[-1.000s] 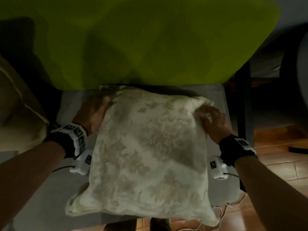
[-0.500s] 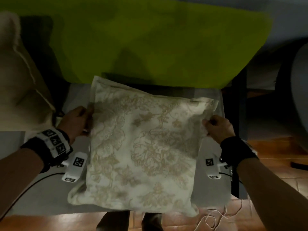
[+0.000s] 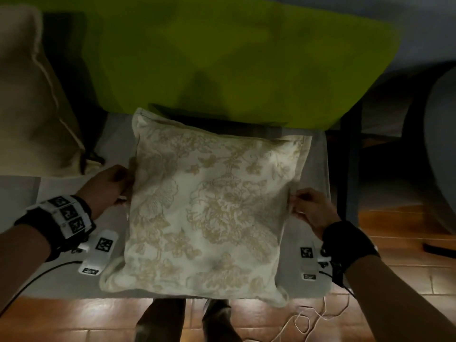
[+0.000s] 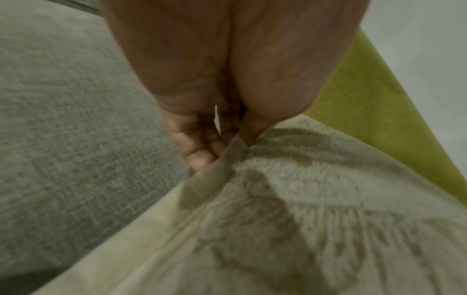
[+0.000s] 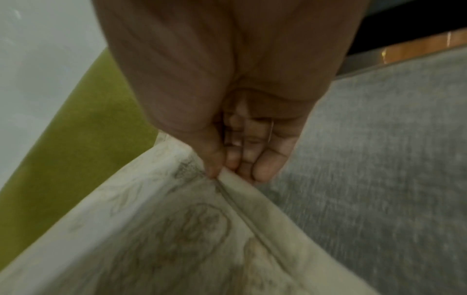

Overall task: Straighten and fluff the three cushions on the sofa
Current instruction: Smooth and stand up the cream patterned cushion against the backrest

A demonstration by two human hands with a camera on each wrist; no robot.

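A cream cushion with a beige floral print point(image 3: 209, 208) lies flat on the grey sofa seat point(image 3: 318, 154), its near edge over the seat's front. My left hand point(image 3: 123, 186) pinches its left flange point(image 4: 227, 153) between thumb and curled fingers. At the opposite side my right hand point(image 3: 296, 206) pinches the right flange point(image 5: 225, 177) the same way. A large green cushion point(image 3: 234, 58) leans against the sofa back behind it. A plain beige cushion point(image 3: 27, 107) stands at the far left.
A dark post of the sofa frame point(image 3: 350, 169) rises right of the seat. Brown tiled floor point(image 3: 407, 255) lies in front and to the right, with a loose white cord point(image 3: 315, 319) on it. My shoes point(image 3: 217, 319) show below the seat edge.
Both hands have slid from the cushion's far corners toward me, to the middle of its sides. The cushion now lies flatter and squarer, with its far left corner spread out.
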